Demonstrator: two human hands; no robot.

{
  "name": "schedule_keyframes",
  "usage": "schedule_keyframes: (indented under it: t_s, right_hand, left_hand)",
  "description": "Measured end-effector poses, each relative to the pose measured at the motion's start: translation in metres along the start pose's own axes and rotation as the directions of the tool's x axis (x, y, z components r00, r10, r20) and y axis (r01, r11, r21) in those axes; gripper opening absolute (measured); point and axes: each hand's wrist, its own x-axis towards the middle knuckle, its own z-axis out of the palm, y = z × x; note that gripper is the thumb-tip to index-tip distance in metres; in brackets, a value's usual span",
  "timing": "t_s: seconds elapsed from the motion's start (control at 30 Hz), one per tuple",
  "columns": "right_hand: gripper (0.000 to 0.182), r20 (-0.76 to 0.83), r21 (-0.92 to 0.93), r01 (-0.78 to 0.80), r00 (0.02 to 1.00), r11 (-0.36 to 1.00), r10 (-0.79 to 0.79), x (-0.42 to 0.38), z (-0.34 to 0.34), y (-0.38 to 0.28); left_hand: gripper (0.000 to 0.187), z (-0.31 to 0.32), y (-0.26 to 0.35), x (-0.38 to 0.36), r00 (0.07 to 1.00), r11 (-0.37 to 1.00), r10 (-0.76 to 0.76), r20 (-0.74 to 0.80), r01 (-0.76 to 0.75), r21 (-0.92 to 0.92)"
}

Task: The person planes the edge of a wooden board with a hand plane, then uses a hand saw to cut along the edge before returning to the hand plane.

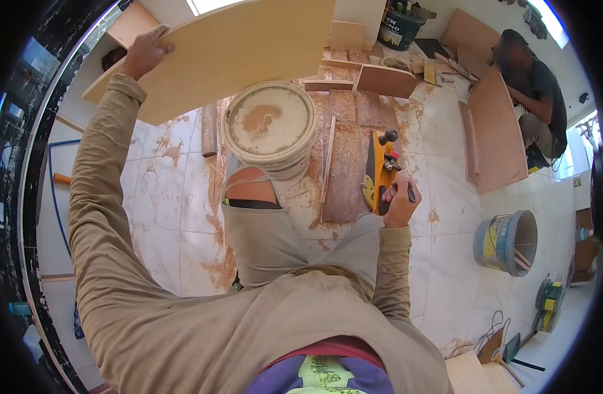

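My left hand [146,54] is closed over the top edge of a large pale wooden board [245,52]. The board stands on edge, tilted, and spans the upper left of the head view; its lower edge overlaps the rim of a round lidded bucket [270,125] with dust on its lid. My right hand [400,202], out in front of my right knee, is wrapped round the rear handle of an orange hand plane [384,167]. The plane's round dark knob points away from me.
Wood shavings cover the tiles and planks [346,164] on the floor. A small curved-end panel [385,80] lies past the bucket. At right a person [544,98] crouches behind a brown panel [498,134]. Nearer stand a blue-grey bucket [505,243] and green tubs [549,305].
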Motion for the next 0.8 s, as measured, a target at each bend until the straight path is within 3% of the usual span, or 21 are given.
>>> schedule_keyframes:
  t_s: [0.13,0.2,0.27,0.33,0.47,0.57,0.7,0.8]
  right_hand:
    - [0.030,-0.018,-0.069,0.049,0.999,0.996,-0.050,-0.008,-0.025,-0.002]
    - [0.030,-0.025,-0.138,0.068,0.997,0.988,-0.073,-0.011,-0.038,0.002]
    - [0.029,-0.038,-0.141,0.045,0.998,0.989,-0.051,-0.014,-0.045,0.003]
    - [0.030,-0.060,-0.160,0.032,0.997,0.987,-0.042,-0.017,-0.047,0.004]
    - [0.024,-0.044,-0.121,0.030,0.998,0.992,-0.036,-0.013,-0.048,0.015]
    - [0.019,-0.065,-0.031,0.036,0.997,0.999,-0.037,-0.012,-0.041,0.017]
    - [0.023,-0.101,-0.056,0.010,0.995,0.998,-0.015,-0.012,-0.032,0.011]
    - [0.027,-0.129,-0.040,-0.067,0.990,0.997,0.061,-0.012,-0.030,0.009]
  left_hand:
    - [0.045,-0.046,-0.002,0.050,0.995,0.986,0.097,-0.005,-0.095,0.138]
    - [0.037,-0.068,-0.003,0.069,0.995,0.964,0.098,-0.022,-0.089,0.252]
    - [0.034,-0.085,-0.043,0.104,0.994,0.969,0.097,0.049,-0.106,0.225]
    - [0.039,-0.089,-0.059,0.125,0.999,0.962,0.054,0.001,-0.053,0.266]
    - [0.051,-0.039,-0.075,0.141,0.997,0.974,-0.071,0.038,0.061,0.219]
    - [0.052,0.045,-0.086,0.126,0.960,0.990,-0.080,0.269,0.107,-0.086]
    - [0.053,0.160,-0.113,0.093,0.803,0.863,-0.135,0.580,0.384,-0.330]
    - [0.056,0.237,-0.150,0.087,0.730,0.838,-0.145,0.668,0.449,-0.309]
